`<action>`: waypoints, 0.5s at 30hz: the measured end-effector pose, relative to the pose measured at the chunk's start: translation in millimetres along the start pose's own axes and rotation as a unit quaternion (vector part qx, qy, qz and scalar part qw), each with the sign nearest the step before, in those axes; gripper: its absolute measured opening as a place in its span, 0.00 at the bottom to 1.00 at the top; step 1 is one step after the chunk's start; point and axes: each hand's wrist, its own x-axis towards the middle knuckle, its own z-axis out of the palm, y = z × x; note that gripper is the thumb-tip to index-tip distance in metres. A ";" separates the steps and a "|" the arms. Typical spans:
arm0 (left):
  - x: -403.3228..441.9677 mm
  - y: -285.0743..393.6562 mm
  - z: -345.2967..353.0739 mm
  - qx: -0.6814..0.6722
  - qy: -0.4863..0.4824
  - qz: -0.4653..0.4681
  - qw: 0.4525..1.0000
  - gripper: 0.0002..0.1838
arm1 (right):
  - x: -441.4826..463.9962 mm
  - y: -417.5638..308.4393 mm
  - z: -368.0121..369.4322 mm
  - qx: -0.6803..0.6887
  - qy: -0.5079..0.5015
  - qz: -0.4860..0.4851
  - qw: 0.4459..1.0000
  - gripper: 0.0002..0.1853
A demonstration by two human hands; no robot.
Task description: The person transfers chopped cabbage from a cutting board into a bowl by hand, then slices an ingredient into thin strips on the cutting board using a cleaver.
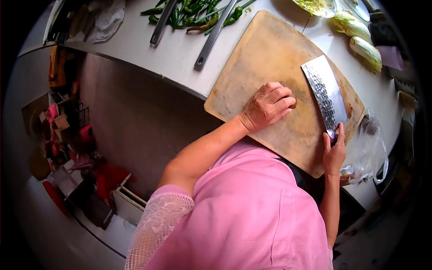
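On the wooden cutting board [252,58], my left hand [270,106] is closed around a small brown item [293,102], mostly covered by the fingers. What it is cannot be made out. At the board's right side my right hand [334,146] grips the dark handle of a cleaver [325,92]. The cleaver's wide, shiny blade lies over the board and points away from me, with its hammered face showing.
Green peppers [193,14] and two grey-handled utensils [210,47] lie at the back left. Cabbages [365,53] and a plate of chopped greens [330,9] are at the back right. A clear plastic bag [370,148] sits right of the board.
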 end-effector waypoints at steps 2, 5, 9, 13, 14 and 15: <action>0.0 1.0 0.9 -0.006 0.000 -0.001 1.000 0.18 | 6.5 -2.2 -18.6 -0.020 -0.048 -0.032 0.998 0.28; -0.2 0.2 1.3 -0.009 -0.001 0.003 1.000 0.17 | 35.0 2.6 -47.2 0.066 0.050 -0.086 0.993 0.20; -0.8 3.3 1.2 -0.015 -0.024 -0.008 1.000 0.16 | 68.1 27.8 -74.7 0.363 0.096 0.015 0.927 0.33; 0.7 5.1 2.1 0.012 -0.020 0.004 1.000 0.17 | 72.7 21.5 -88.8 0.497 0.133 0.057 0.856 0.40; 1.5 5.5 1.3 0.020 -0.016 0.009 1.000 0.17 | 72.0 26.3 -88.2 0.517 0.133 0.065 0.843 0.40; 3.1 7.4 1.9 0.029 -0.012 0.014 0.999 0.16 | 69.3 25.0 -90.3 0.551 0.129 0.076 0.821 0.40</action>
